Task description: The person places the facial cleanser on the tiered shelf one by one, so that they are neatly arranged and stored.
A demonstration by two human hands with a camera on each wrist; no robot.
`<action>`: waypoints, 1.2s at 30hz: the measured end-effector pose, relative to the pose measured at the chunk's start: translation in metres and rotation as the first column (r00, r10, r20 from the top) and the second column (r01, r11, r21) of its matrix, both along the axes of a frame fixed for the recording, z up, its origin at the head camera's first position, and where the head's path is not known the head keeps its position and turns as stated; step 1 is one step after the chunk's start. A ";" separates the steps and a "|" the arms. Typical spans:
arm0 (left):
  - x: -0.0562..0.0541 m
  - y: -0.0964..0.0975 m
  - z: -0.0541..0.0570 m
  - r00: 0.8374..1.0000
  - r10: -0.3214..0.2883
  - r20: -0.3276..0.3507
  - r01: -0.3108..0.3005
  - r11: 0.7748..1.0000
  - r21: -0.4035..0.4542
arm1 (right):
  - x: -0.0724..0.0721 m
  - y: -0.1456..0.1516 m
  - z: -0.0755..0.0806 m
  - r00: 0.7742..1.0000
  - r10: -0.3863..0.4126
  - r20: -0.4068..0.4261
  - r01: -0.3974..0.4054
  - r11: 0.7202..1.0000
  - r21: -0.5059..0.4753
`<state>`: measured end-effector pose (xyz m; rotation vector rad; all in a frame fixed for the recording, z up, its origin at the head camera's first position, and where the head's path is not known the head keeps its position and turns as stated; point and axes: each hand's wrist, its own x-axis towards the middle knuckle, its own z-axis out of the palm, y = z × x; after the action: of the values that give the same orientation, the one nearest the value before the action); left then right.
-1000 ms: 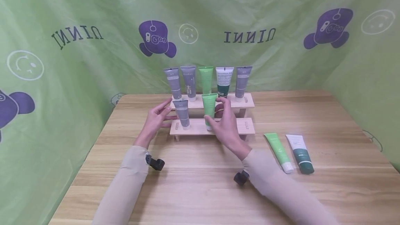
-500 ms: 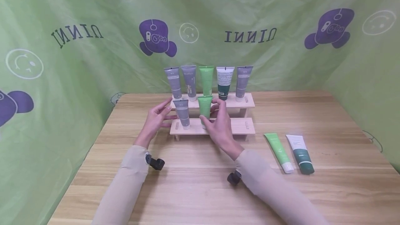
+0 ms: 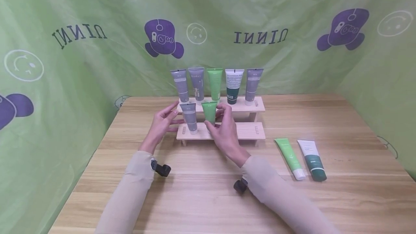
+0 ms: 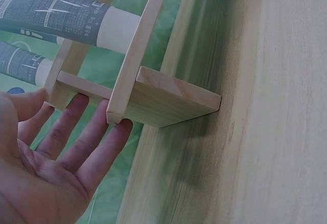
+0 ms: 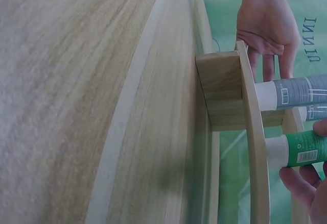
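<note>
My right hand pinches a green squeeze tube, holding it upright, cap down, over the lower step of a two-step wooden stand. In the right wrist view the white cap of that green tube is right at the step's surface. A grey squeeze tube stands just left of it on the same step. My left hand is at the stand's left end; in the left wrist view its extended fingers touch the wooden edges.
Along the upper step stand several tubes: grey ones, a green one and a white-and-dark-green one. Another green tube and a white-and-green tube lie on the table at right. A green printed cloth hangs behind.
My right hand has shifted left along the lower step with the green tube, bringing it closer to the front grey tube. The left hand has stayed at the stand's left end.
</note>
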<state>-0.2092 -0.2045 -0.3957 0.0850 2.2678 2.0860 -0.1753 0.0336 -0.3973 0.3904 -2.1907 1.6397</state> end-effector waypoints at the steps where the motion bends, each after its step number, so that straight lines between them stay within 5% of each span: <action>1: 0.000 0.000 0.000 1.000 0.000 -0.001 0.000 1.000 -0.001 | 0.000 -0.001 0.000 1.000 -0.001 -0.003 0.001 1.000 0.004; 36: 0.000 -0.001 0.001 1.000 0.000 0.015 0.000 1.000 0.002 | 0.003 0.002 0.003 0.999 -0.047 -0.010 0.048 0.993 0.112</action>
<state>-0.2095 -0.2051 -0.3950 0.0694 2.2572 2.0825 -0.1723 0.0358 -0.3945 0.3720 -2.2759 1.4924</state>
